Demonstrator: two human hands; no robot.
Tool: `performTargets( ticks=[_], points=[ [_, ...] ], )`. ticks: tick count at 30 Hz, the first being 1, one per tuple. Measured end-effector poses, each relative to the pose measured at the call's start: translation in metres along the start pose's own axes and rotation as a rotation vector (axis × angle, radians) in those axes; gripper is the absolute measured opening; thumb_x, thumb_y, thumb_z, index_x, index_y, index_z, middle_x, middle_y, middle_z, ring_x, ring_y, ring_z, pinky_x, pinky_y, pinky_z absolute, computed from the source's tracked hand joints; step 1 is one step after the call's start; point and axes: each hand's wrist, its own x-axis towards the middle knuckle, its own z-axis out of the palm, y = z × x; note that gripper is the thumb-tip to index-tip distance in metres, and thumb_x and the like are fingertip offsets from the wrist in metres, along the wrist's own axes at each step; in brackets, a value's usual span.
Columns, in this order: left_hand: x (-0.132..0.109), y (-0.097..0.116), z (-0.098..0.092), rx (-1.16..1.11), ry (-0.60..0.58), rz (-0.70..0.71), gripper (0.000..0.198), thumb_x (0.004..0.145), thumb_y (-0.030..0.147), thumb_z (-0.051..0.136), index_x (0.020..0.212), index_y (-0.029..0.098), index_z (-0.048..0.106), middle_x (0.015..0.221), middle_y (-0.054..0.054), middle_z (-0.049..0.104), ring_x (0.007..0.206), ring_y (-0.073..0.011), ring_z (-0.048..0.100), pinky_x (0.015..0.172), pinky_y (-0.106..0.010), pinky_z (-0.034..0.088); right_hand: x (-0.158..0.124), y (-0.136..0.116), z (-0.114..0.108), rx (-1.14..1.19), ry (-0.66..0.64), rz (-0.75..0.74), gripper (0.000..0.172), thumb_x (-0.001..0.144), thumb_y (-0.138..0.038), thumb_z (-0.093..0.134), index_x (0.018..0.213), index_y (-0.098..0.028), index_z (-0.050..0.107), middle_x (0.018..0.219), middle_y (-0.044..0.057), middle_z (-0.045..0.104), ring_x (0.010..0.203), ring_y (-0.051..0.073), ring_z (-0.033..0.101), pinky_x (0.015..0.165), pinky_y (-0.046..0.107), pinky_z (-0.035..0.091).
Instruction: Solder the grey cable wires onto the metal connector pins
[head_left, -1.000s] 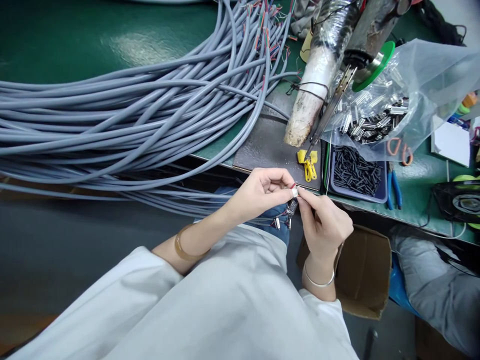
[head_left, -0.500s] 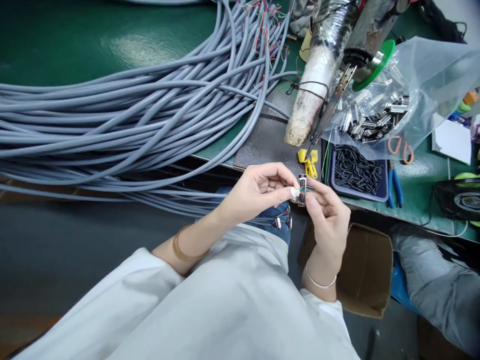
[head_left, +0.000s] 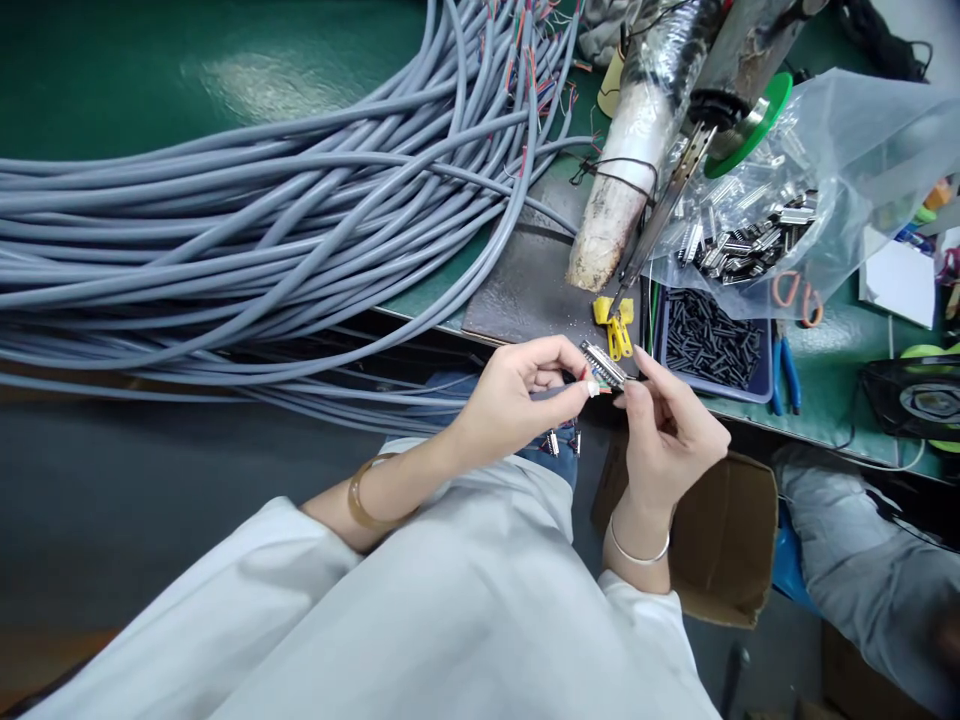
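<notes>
Both hands meet just below the bench edge. My left hand [head_left: 517, 395] is pinched closed on the end of a grey cable with thin coloured wires. My right hand [head_left: 667, 425] grips a small metal connector [head_left: 602, 364], tilted, with the coloured wires running into it. The fingertips of both hands touch at the connector. Two more small metal connectors [head_left: 562, 441] lie on my lap below.
A thick bundle of grey cables [head_left: 247, 230] covers the green bench [head_left: 225, 70]. A soldering stand with yellow clamp [head_left: 616, 325], a blue tray of black sleeves [head_left: 712, 340], a clear bag of connectors [head_left: 780, 220], blue pliers [head_left: 784, 365] and a cardboard box [head_left: 727, 540] stand right.
The connector rose from my lap to between both hands, then turned from upright to slanted. My right hand shifted right and up a little.
</notes>
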Motion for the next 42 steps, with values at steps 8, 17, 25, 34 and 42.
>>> performTargets(
  ticks=[8,17,25,34,42],
  points=[
    [0.009,0.000,-0.001,-0.149,0.063,-0.114,0.017,0.075,0.018,0.074,0.076,0.015,0.058,0.063,0.004,0.059,0.042,-0.0026,0.048,0.040,-0.013,0.039,-0.007,0.007,-0.001,-0.074,-0.075,-0.183,0.019,0.092,-0.021,0.068,0.108,-0.027,0.076,0.061,-0.006,0.062,0.048,0.007,0.048,0.050,0.024,0.038],
    [0.012,0.000,-0.001,-0.134,0.133,-0.090,0.016,0.075,0.019,0.075,0.076,0.015,0.060,0.065,0.001,0.063,0.041,-0.0024,0.048,0.039,-0.013,0.038,-0.008,0.009,0.011,0.270,0.261,0.032,0.027,0.094,-0.009,0.061,0.117,-0.024,0.063,0.096,0.000,0.080,0.060,0.011,0.073,0.052,0.023,0.057],
    [0.022,-0.001,0.004,-0.041,0.216,0.021,0.015,0.073,0.015,0.073,0.072,0.015,0.058,0.063,0.004,0.058,0.047,-0.0031,0.049,0.043,-0.014,0.040,0.002,0.015,0.026,0.146,0.029,-0.077,0.012,0.089,-0.013,0.069,0.093,-0.023,0.064,0.103,0.003,0.078,0.097,0.018,0.077,0.083,0.035,0.066],
    [0.035,-0.002,0.010,0.068,0.318,0.103,0.015,0.073,0.014,0.069,0.071,0.017,0.054,0.067,0.005,0.055,0.051,-0.0036,0.048,0.047,-0.015,0.039,0.016,0.017,0.034,0.075,0.074,-0.178,0.016,0.087,-0.009,0.069,0.094,-0.023,0.065,0.103,0.003,0.078,0.094,0.017,0.075,0.083,0.033,0.063],
    [0.036,-0.001,0.017,0.229,0.420,0.160,0.013,0.074,0.014,0.065,0.070,0.018,0.053,0.065,0.004,0.053,0.059,-0.0069,0.052,0.052,-0.016,0.040,0.024,0.017,0.033,0.098,0.051,-0.146,0.011,0.090,-0.014,0.068,0.092,-0.024,0.065,0.102,0.002,0.078,0.095,0.018,0.076,0.082,0.035,0.064]
  ],
)
